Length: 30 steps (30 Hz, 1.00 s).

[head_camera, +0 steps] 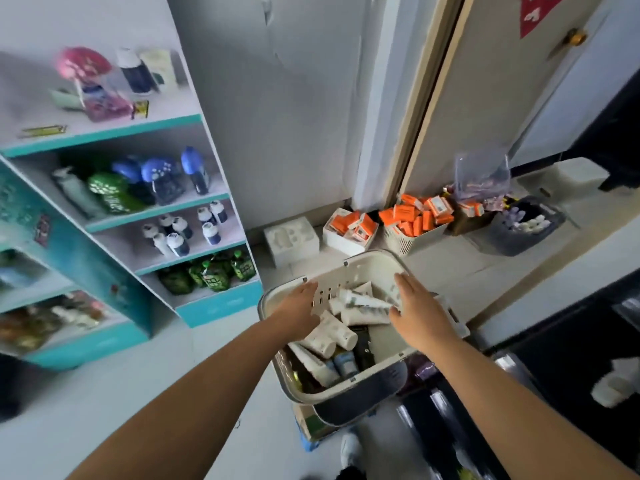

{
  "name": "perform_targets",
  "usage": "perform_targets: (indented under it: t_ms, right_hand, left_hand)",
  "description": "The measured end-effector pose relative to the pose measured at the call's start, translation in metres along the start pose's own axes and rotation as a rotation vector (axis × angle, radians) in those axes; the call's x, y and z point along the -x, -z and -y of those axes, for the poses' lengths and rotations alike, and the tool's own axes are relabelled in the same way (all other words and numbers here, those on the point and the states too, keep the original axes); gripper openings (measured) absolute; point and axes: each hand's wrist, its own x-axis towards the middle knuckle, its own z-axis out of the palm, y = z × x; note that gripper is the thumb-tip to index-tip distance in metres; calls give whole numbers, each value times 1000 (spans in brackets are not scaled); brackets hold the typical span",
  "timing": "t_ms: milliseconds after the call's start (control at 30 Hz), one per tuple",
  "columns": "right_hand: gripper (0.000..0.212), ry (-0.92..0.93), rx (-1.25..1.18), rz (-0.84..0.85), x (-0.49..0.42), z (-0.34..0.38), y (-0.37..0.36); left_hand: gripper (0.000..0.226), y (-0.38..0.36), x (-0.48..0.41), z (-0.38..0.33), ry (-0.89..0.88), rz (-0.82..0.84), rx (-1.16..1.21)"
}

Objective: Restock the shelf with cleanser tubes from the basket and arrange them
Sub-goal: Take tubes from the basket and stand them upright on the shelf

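The left grip [300, 308] reaches into the white basket [367, 259] with straight, released fingers, holding nothing, beside its perforated inner wall. The right grip [417, 311] is likewise flat and released, fingers stretched over the white cleanser tubes [363, 315] (motion blur hides whether it touches the top one). The tubes lie heaped in the basket, with dark bottles [363, 344] at its near end. To the left stands the teal-edged shelf [194, 199], holding white bottles [176, 237] and green pouches [207, 275]. Beyond the basket, orange boxes [412, 216] fill containers on the floor by the door.
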Motion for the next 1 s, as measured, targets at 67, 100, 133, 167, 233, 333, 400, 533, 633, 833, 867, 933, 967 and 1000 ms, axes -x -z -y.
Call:
perform_targets:
  t_ms: [67, 100, 133, 167, 233, 333, 400, 533, 633, 833, 867, 933, 967, 1000]
  right_hand:
    - [69, 5, -31, 69, -14, -4, -13]
    - [69, 3, -54, 96, -21, -7, -20]
    - [69, -4, -79, 121, -27, -9, -27]
    - [69, -17, -102, 147, -33, -12, -34]
    - [68, -60, -134, 212, -44, -16, -47]
    - [67, -102, -136, 311, -58, -23, -66]
    - [62, -111, -141, 348, -66, -28, -79]
    - [61, -179, -142, 434, -80, -36, -108]
    - [54, -296, -267, 489, -92, -38, -126]
    - [52, -486, -469, 462, -102, -50, -152]
    - [51, -490, -464, 446, -103, -51, -158]
    - [48, -526, -565, 396, -105, -48, -165]
    - [45, -570, -643, 355, -107, -45, -168]
    - [43, -649, -733, 308, -111, -43, -168]
  left_hand:
    - [75, -11, -7, 8, 80, 15, 40]
    - [75, -17, -10, 10, 112, 37, 68]
    - [76, -23, -11, 12, 142, 64, 95]
    - [77, -31, -13, 14, 169, 89, 121]
    - [81, -51, -19, 20, 221, 117, 165]
    - [86, -78, -28, 26, 268, 178, 192]
    - [88, -87, -31, 26, 292, 226, 176]
    - [85, -107, -36, 30, 288, 276, 77]
    - [81, -122, -38, 34, 263, 333, 6]
    - [57, -145, -33, 39, 193, 291, -129]
    - [57, -147, -33, 38, 195, 285, -148]
    - [59, -149, -33, 37, 201, 279, -205]
    - [61, -149, -34, 36, 198, 279, -241]
    - [63, -149, -34, 35, 184, 285, -287]
